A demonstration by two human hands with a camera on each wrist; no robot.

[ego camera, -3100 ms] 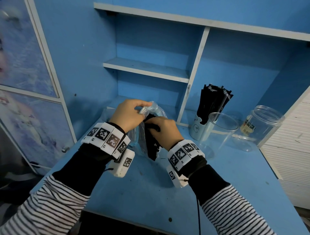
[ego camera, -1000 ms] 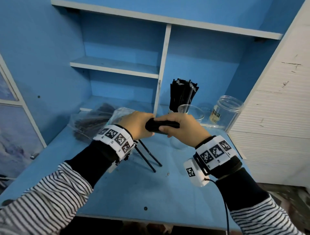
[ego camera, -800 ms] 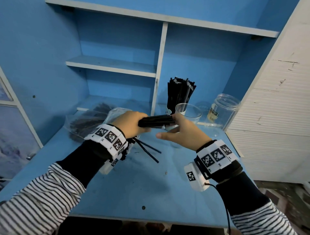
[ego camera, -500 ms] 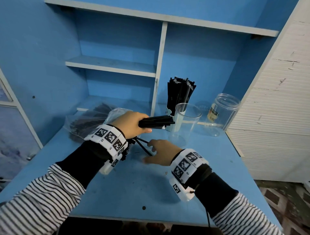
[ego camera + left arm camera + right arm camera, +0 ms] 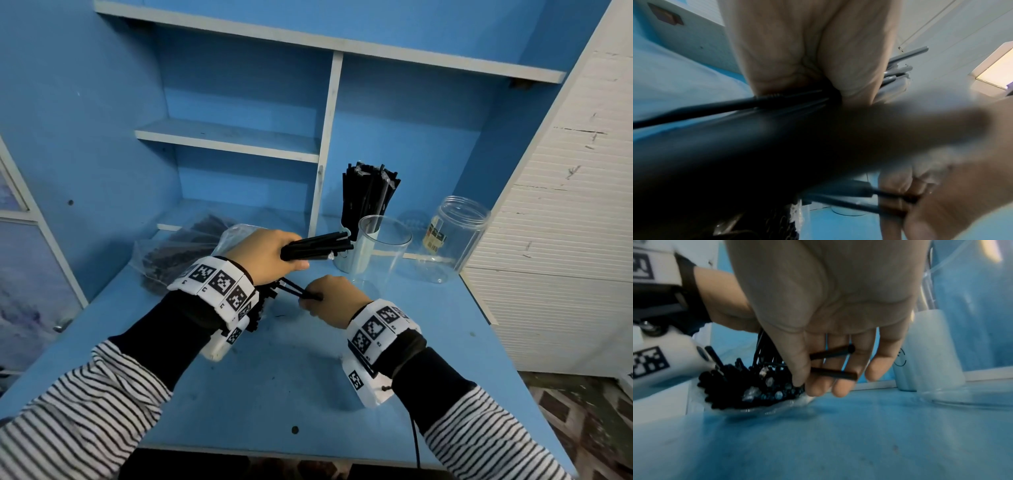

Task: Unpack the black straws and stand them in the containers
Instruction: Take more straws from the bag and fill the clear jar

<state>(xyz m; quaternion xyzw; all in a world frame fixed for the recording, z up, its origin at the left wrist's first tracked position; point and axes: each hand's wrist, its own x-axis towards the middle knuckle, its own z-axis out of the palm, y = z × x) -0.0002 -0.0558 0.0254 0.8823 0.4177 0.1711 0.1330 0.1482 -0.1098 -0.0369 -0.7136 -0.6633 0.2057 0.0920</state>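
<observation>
My left hand point(image 5: 265, 255) grips a bundle of black straws point(image 5: 317, 246) held level above the blue desk, their ends pointing right toward the clear plastic cup point(image 5: 380, 253). Two loose straws point(image 5: 291, 287) stick out slanting below that hand. My right hand point(image 5: 329, 299) pinches their ends between thumb and fingers point(image 5: 819, 369). In the left wrist view the bundle point(image 5: 777, 138) fills the frame, blurred. Behind the clear cup, a grey cup point(image 5: 344, 262) stands packed with upright black straws point(image 5: 368, 195).
A clear plastic bag point(image 5: 185, 250) with more dark straws lies at the back left of the desk point(image 5: 291, 377). An open clear jar point(image 5: 452, 236) stands at the back right beside a white slatted cabinet point(image 5: 565, 240). Blue shelves rise behind.
My right hand let go of the bundle, dropped toward the desk and took hold of the two loose straws under my left hand. The left hand kept the bundle level.
</observation>
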